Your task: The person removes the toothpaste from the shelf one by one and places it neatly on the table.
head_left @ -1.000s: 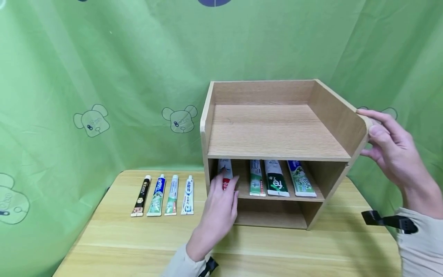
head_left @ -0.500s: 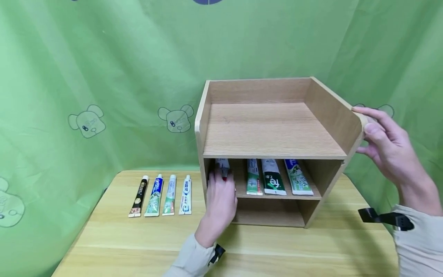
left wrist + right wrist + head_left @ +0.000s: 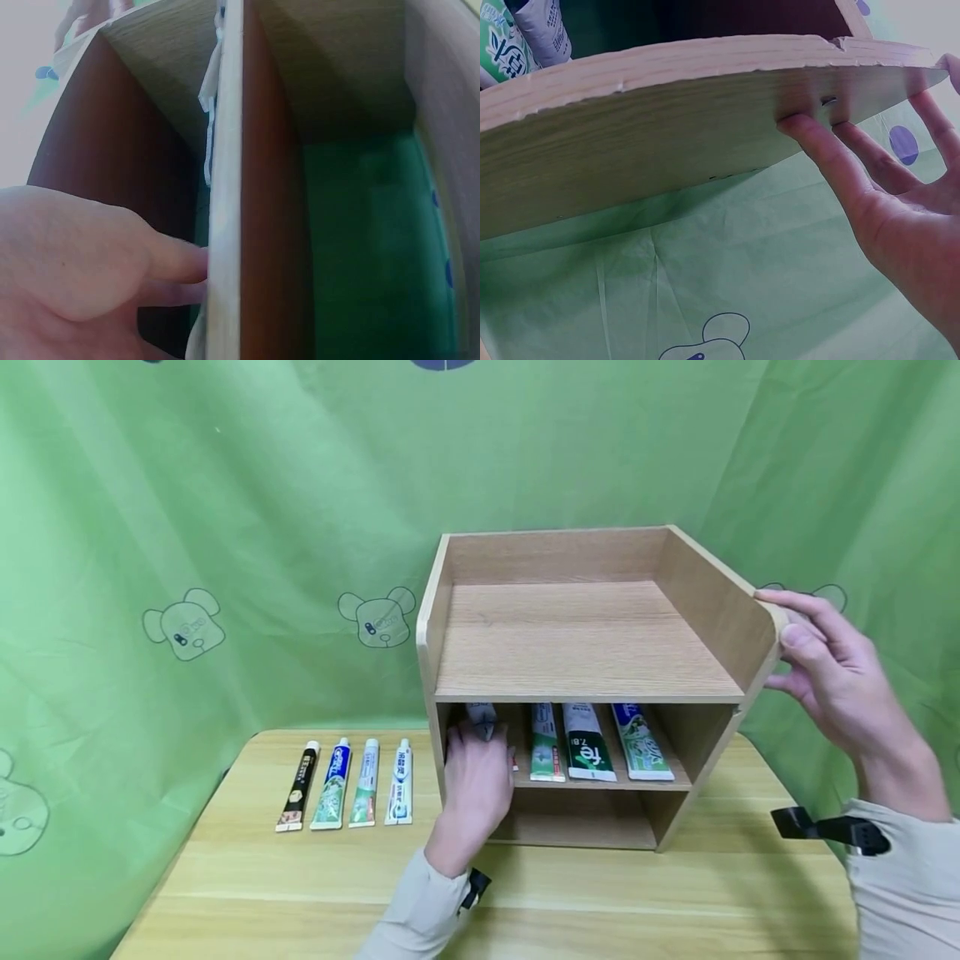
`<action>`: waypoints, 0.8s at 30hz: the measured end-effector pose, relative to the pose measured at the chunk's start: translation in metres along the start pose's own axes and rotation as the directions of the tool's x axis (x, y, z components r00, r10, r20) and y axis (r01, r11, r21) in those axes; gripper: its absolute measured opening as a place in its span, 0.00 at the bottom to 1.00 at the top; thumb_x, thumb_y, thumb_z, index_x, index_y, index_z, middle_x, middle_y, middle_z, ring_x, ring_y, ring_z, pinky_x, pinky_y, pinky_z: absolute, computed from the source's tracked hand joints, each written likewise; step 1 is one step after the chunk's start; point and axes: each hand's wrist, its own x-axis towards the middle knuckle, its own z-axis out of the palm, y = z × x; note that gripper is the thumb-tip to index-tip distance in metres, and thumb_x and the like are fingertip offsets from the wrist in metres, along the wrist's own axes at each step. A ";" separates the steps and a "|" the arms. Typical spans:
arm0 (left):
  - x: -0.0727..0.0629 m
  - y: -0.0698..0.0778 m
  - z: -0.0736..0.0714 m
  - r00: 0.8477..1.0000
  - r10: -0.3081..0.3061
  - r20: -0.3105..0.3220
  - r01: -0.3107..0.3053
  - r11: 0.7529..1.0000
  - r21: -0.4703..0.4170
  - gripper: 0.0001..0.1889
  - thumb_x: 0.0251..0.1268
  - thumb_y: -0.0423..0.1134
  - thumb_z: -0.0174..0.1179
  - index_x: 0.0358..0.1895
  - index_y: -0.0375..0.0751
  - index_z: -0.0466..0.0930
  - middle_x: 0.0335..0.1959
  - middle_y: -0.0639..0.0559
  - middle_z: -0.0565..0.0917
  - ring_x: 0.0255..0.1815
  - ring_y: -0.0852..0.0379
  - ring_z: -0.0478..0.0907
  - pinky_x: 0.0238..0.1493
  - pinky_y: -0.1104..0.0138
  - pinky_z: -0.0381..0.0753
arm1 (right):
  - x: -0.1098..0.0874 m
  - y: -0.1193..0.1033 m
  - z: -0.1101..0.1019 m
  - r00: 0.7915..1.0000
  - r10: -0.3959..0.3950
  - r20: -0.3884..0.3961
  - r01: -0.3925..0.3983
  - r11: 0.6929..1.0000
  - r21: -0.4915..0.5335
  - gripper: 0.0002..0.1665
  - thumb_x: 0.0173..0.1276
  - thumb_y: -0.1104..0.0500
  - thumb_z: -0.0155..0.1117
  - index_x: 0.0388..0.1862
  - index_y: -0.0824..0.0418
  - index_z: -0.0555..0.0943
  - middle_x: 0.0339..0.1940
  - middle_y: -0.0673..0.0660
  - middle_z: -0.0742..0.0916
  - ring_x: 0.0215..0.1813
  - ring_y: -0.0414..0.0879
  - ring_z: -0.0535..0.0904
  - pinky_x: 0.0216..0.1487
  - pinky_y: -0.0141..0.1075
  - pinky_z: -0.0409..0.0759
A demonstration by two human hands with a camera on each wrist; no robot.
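Note:
A wooden two-level shelf unit point(image 3: 585, 700) with an open top tray stands on the table. My left hand point(image 3: 477, 781) reaches into the left of its middle compartment. There it pinches the near end of a whitish toothpaste tube point(image 3: 482, 718); the fingertips are mostly hidden. In the left wrist view the thumb point(image 3: 176, 255) points in beside the middle board's front edge point(image 3: 225, 225). My right hand point(image 3: 851, 681) rests extended fingers against the unit's right side panel point(image 3: 667, 142), on its outer face and top edge. Several other tubes, including a green-and-white tube point(image 3: 588, 743), lie in the middle compartment.
Left of the unit, several toothpaste tubes lie in a row on the table point(image 3: 300, 893): a black tube point(image 3: 298, 787), a blue-green tube point(image 3: 332, 785) and paler ones such as the white tube point(image 3: 400, 783). A green curtain point(image 3: 225, 510) hangs behind.
My left hand has moved further into the compartment and its fingers have closed in on the tube, hiding its red end. The right hand stays on the side panel. The view has shifted slightly.

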 end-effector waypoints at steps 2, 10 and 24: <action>0.001 -0.002 -0.002 1.000 0.002 0.023 -0.001 0.999 -0.039 0.15 0.67 0.45 0.69 0.52 0.43 0.86 0.38 0.35 0.83 0.41 0.37 0.81 0.41 0.52 0.85 | 0.001 0.000 0.000 1.000 -0.002 0.007 0.001 1.000 0.006 0.28 0.81 0.76 0.34 0.77 0.77 0.56 0.63 0.66 0.77 0.55 0.51 0.81 0.48 0.42 0.89; 0.008 -0.011 -0.006 0.994 0.027 0.102 0.006 0.949 -0.316 0.14 0.65 0.38 0.70 0.52 0.38 0.86 0.28 0.45 0.84 0.23 0.50 0.80 0.20 0.64 0.81 | 0.000 -0.001 0.000 1.000 -0.008 0.006 0.008 1.000 0.009 0.28 0.81 0.76 0.34 0.77 0.77 0.56 0.62 0.66 0.79 0.56 0.51 0.81 0.48 0.41 0.88; 0.014 -0.019 -0.006 0.964 -0.111 0.241 0.232 0.793 -0.563 0.18 0.68 0.35 0.67 0.59 0.37 0.85 0.45 0.43 0.88 0.33 0.52 0.79 0.28 0.69 0.81 | -0.001 0.002 -0.002 1.000 -0.006 0.018 0.006 0.999 0.037 0.28 0.80 0.77 0.32 0.78 0.77 0.55 0.62 0.66 0.78 0.56 0.51 0.81 0.49 0.41 0.88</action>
